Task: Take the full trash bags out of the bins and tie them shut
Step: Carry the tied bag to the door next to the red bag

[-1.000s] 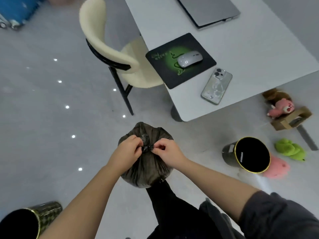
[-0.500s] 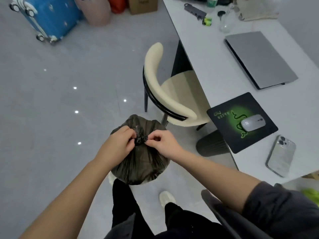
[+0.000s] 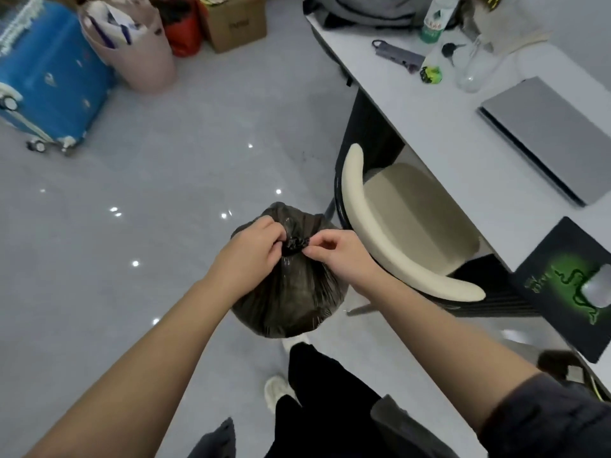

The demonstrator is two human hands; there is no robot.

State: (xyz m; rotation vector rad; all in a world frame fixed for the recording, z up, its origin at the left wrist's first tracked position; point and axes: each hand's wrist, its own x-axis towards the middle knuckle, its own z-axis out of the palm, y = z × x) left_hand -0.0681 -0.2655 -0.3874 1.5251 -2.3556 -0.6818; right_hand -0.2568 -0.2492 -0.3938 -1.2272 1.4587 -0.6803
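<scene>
A full dark trash bag [image 3: 291, 295] hangs in the air in front of me, above the floor and my legs. Its mouth is gathered into a small black knot [image 3: 295, 245] on top. My left hand [image 3: 251, 256] grips the gathered plastic from the left side of the knot. My right hand [image 3: 340, 256] pinches the knot's right end between thumb and fingertips. No bin shows in this view.
A cream chair [image 3: 406, 226] stands just right of the bag, tucked under a white desk [image 3: 446, 133] with a laptop [image 3: 549, 137] and mouse pad [image 3: 568, 285]. A blue suitcase [image 3: 46, 77], pink bucket [image 3: 139, 57] and cardboard box [image 3: 238, 24] sit at the far left.
My view has swung left and up, so both bins, the phone and the toys have left the frame. Both hands stay on the bag's knot, which has drawn tighter.
</scene>
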